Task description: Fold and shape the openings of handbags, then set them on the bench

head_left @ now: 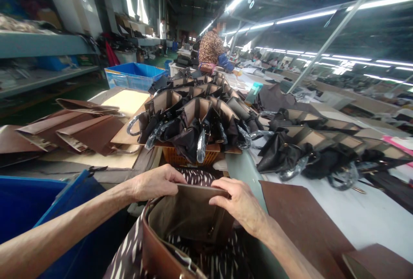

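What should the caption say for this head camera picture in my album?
Both hands, left hand and right hand, grip a brown handbag before rows of bags.

Both forearms are bare to the hands, left and right, without sleeves, gloves or rings.

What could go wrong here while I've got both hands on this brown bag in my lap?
The left hand and right hand pinch only the brown bag rim, so it might slide off the lap. The piled bags ahead overhang the orange basket and could topple if bumped.
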Motion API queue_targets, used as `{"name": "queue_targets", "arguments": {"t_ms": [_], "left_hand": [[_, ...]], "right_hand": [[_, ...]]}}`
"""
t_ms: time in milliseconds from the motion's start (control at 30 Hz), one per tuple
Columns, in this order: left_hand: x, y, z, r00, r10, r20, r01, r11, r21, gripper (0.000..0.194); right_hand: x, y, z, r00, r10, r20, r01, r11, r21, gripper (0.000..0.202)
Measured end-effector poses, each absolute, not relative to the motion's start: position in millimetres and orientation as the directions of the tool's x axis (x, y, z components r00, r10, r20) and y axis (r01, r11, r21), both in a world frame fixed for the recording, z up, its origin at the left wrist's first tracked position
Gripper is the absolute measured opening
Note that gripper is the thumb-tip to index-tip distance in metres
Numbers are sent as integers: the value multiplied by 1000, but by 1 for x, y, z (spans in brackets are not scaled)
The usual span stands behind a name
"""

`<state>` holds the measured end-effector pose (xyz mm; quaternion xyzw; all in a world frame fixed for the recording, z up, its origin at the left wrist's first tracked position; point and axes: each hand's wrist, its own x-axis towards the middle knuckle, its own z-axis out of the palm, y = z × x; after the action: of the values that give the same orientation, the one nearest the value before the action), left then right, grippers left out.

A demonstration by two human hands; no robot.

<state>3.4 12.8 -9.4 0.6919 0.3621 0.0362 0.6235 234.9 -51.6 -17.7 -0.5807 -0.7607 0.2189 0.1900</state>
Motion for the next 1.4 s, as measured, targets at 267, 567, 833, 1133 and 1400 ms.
{"name": "queue_targets", "arguments": {"t_ms": [267,567,833,1133,1400], "left_hand": [[2,12,-7,754,539,-374,432,21,902,33],[-1,10,-9,762,536,-363,416,23,909,34],[-3,5,-7,743,560,-367,452,-15,892,36],[-5,-2,4,670,685,-288,567,-221,793,32],[-7,-15,14,507,843,-178,754,-334,565,14]], "right_hand": [[230,-50,-20,-238,971,31,761,206,-616,19],[225,-51,-17,-267,962,50,860,262,-438,20],[200,-49,-14,-415,907,68,871,418,-258,23],[170,-47,-14,-400,914,69,875,403,-267,19],[171,-50,-14,-392,916,87,863,399,-311,25]]}}
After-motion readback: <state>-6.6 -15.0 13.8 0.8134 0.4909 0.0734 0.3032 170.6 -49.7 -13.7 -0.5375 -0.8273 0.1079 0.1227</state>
